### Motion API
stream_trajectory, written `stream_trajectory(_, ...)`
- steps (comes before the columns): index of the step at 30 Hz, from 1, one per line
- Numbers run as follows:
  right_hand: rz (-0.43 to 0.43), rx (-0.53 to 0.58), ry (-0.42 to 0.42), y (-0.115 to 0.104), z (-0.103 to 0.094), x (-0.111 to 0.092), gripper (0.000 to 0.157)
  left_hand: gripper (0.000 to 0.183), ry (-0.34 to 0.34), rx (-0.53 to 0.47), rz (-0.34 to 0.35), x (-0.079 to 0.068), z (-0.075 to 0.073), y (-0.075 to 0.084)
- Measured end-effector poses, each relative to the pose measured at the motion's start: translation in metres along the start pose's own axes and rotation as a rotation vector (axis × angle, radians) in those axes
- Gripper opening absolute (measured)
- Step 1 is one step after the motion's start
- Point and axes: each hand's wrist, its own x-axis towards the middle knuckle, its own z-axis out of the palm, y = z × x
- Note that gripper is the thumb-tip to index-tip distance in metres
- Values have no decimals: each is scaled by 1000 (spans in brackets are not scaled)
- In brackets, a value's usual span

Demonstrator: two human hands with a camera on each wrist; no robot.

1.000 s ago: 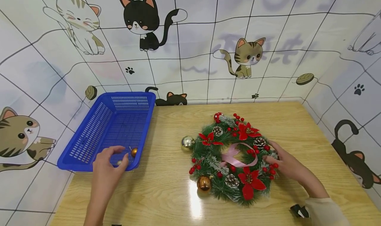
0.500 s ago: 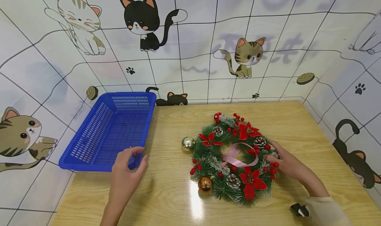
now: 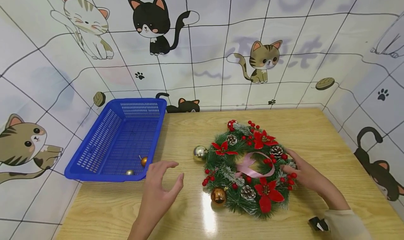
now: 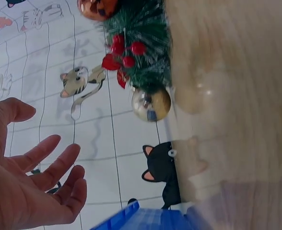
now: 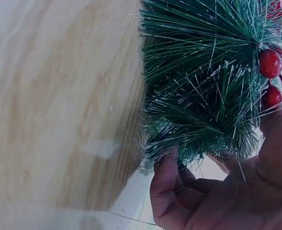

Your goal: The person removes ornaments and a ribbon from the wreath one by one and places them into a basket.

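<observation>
A green Christmas wreath (image 3: 216, 164) lies on the table, with red poinsettias, berries, pine cones and a pink ribbon (image 3: 250, 170). My right hand (image 3: 304, 173) grips its right edge, thumb on top and fingers curled under the needles, as the right wrist view shows. A shiny pale gold bauble (image 3: 200, 153) and a copper bauble (image 3: 218, 196) sit at the wreath's left edge. Between the basket and the wreath, my left hand (image 3: 161, 187) hovers with thumb and fingers spread apart, holding nothing. In the left wrist view its fingers (image 4: 59, 165) are loosely bent.
The blue plastic basket (image 3: 99, 177) stands at the left; inside its near right corner are an orange-gold bauble (image 3: 143, 161) and a small pale bauble (image 3: 129, 172). By the right sleeve lies a small black item (image 3: 318, 224). A cat-print wall covering encloses the table's back and sides.
My left hand has moved right, from over the basket's near corner to the table beside it, and its fingers have spread wider. The right hand has stayed on the wreath.
</observation>
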Motion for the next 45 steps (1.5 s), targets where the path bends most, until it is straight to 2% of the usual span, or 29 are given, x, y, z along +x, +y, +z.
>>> stream_trajectory(7, 3, 22, -1, -2, -1, 0, 84, 39, -117, -10, -11, -8, 17, 16)
stream_trajectory(19, -2, 7, -1, 0, -2, 1, 81, 50, -255, -12, 5, -20, 39, 33)
stream_trajectory(32, 3, -5, -6, 1, 0, -1, 85, 53, -295, 39, 62, -26, 54, 39)
stream_trajectory(40, -6, -15, -13, 2, -3, 0, 84, 51, -341, 87, 63, -28, 59, 40)
stream_trajectory(45, 1, -6, -11, 4, 0, -1, 83, 46, -378, 89, 39, -29, 61, 41)
